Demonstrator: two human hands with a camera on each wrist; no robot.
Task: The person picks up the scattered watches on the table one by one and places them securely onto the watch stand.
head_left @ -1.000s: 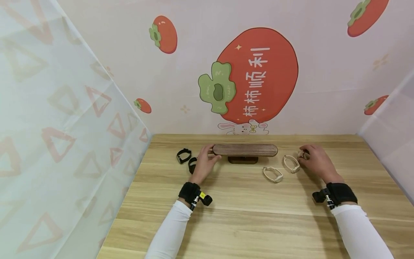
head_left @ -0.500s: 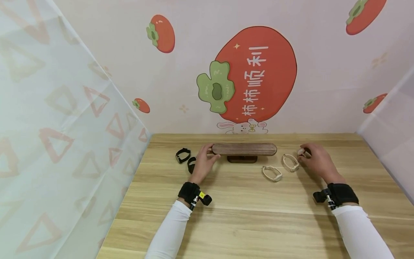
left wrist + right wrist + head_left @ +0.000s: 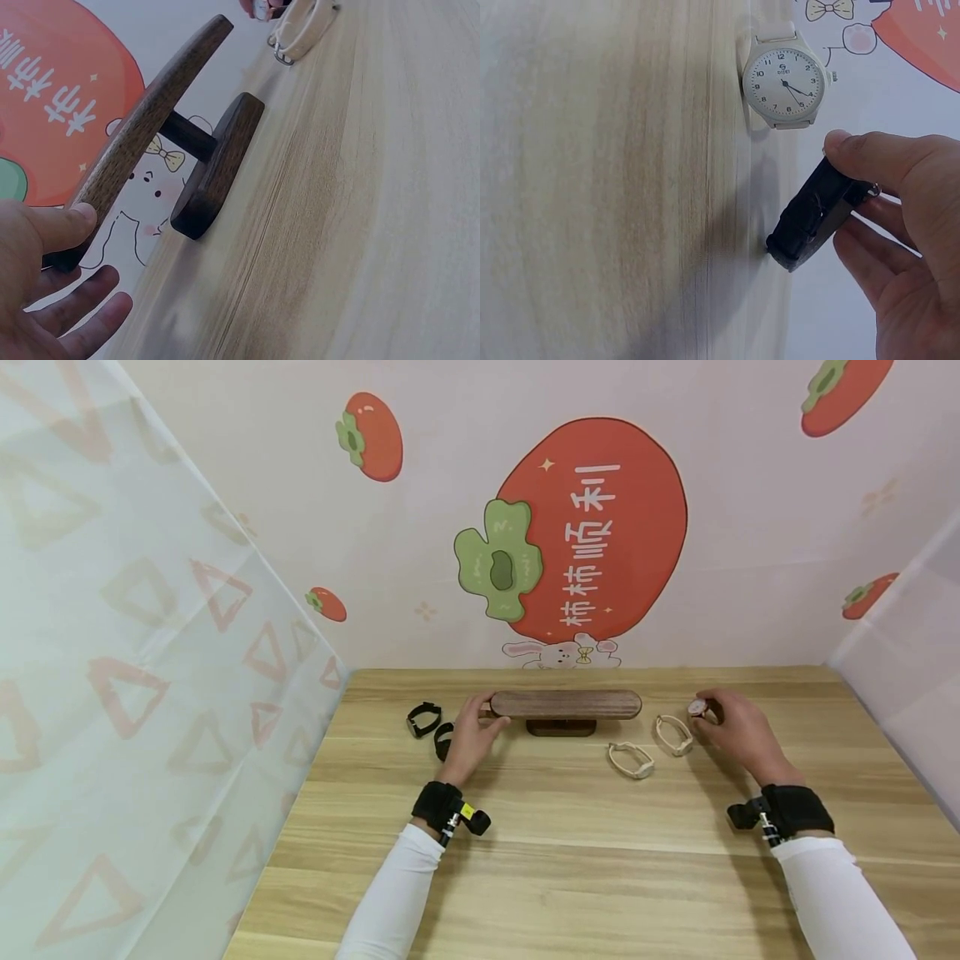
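My left hand (image 3: 468, 745) holds the left end of a dark wooden watch stand (image 3: 566, 704). In the left wrist view its thumb lies on the bar (image 3: 150, 124), over a short post and a thick base (image 3: 225, 169). At the right my right hand (image 3: 742, 735) pinches a dark-strapped watch (image 3: 814, 214) by its case, and the pale dial shows in the head view. The strap forms a loop hanging down close to the tabletop. Just left of that hand lies a cream watch (image 3: 784, 84) with a white numbered dial.
A second cream watch (image 3: 632, 761) lies in front of the stand's right end. Two black watches (image 3: 424, 721) lie left of my left hand, one partly hidden by it. The wooden table (image 3: 555, 877) meets a printed back wall (image 3: 420, 643) right behind the stand.
My right hand has tilted the dark-strapped watch, so its pale dial now faces the head camera more. My left hand keeps its hold on the stand; the head view shifts slightly.
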